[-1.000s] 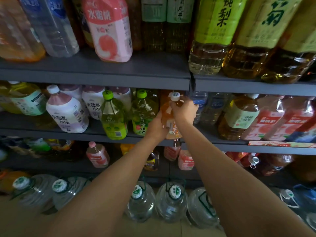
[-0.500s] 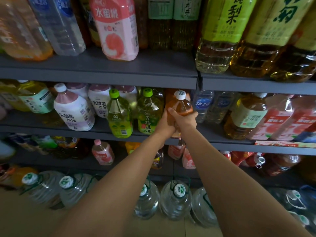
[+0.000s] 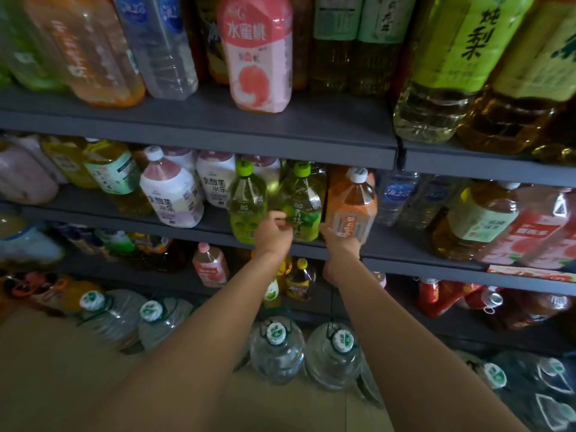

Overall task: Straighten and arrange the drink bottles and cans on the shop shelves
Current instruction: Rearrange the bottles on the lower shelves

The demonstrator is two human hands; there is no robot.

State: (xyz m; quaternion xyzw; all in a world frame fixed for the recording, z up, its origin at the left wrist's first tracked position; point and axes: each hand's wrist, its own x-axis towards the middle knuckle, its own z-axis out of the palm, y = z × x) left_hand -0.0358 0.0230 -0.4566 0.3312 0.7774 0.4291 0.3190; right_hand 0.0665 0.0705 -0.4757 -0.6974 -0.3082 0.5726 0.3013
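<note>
An orange tea bottle [image 3: 352,207] with a white cap stands upright on the middle shelf [image 3: 389,244]. My right hand [image 3: 341,243] cups its lower front corner, fingers curled against the label. To its left stands a green tea bottle [image 3: 300,201] with a lime cap. My left hand [image 3: 274,232] grips that bottle's lower left side with thumb and fingers. A second green bottle [image 3: 247,204] stands right beside it, just left of my left hand.
White-and-pink yoghurt drink bottles [image 3: 173,194] fill the middle shelf's left, water bottles [image 3: 399,194] and amber tea its right. Large bottles line the top shelf [image 3: 218,126]. Small bottles sit on the lower shelf; big water jugs [image 3: 276,347] stand on the floor.
The orange bottle, held in both hands before, now stands on the shelf. My left hand has left it and moved left onto the green tea bottle. My right hand slid down to its base.
</note>
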